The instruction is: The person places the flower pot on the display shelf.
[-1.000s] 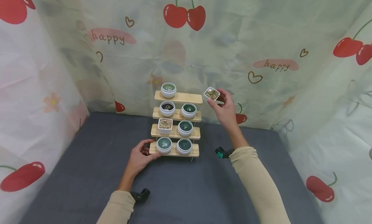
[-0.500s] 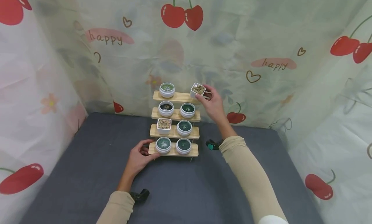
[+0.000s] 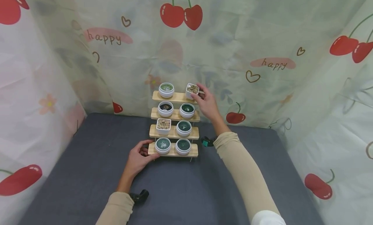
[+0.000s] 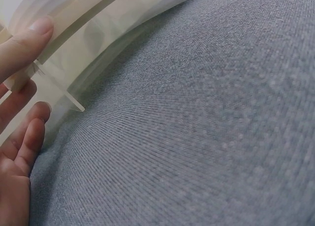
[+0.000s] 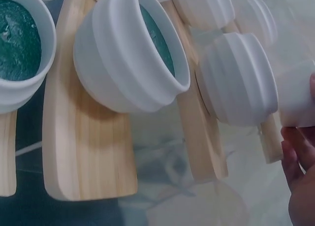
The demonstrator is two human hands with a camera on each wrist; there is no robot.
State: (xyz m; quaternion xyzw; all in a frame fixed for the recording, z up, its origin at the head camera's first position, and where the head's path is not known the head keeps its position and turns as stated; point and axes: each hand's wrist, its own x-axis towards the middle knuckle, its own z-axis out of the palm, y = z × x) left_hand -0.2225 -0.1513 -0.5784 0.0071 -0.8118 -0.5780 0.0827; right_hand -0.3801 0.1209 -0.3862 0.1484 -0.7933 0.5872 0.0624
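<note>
A four-tier wooden stand (image 3: pixel 179 97) rises in the middle of the table in the head view. My left hand (image 3: pixel 138 158) grips the left end of its lowest board, the thumb on the front edge (image 4: pixel 64 34) and fingers beneath. At the right of the top board, my right hand (image 3: pixel 208 104) holds a small square white pot (image 3: pixel 192 88) filled with brownish grains. The right wrist view shows the fingers at that pot (image 5: pixel 297 100), down at board level. A similar square pot (image 3: pixel 163 126) stands on the left of the second board from the bottom.
Round white pots with dark or green tops, such as the front right one (image 3: pixel 183 147), occupy the other places on the boards. A grey cloth (image 3: pixel 180 192) covers the table. Printed cherry curtains (image 3: pixel 221 40) hang close behind the stand and at both sides.
My right hand has brought the square pot leftward from beside the stand onto the right of the top board. My left hand keeps its grip on the lowest board.
</note>
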